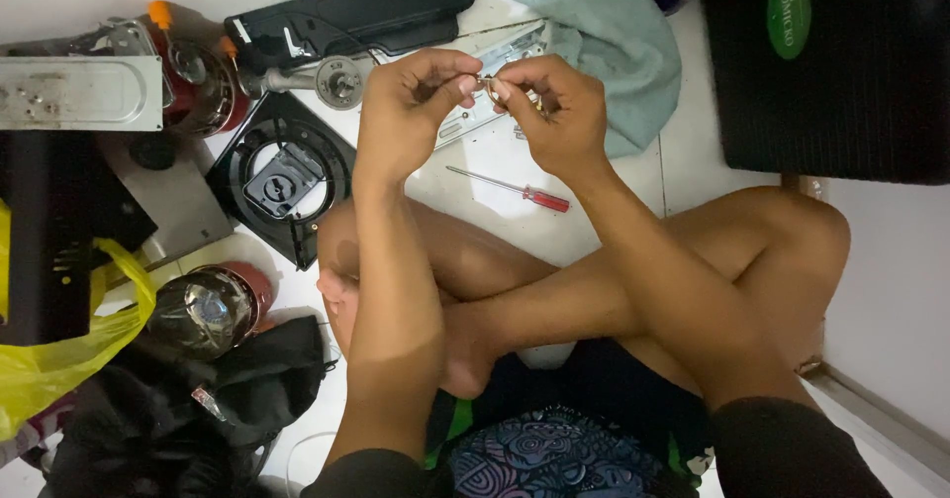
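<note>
A yellow bag [59, 359] lies at the left on the floor [614, 211], its contents hidden. Above a red screwdriver [510, 189], the left hand [411, 112] and right hand [554, 112] meet, both grips pinched together on a small metal ring [488, 83]

Dark sleeves, blue patterned shorts

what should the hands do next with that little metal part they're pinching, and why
Probably keep both hands up and go on working the small metal part. The left hand and right hand both pinch it between fingertips above the floor, so neither is free. The red-handled screwdriver lies untouched just below; I'd reach for it only after one hand lets go.
</note>
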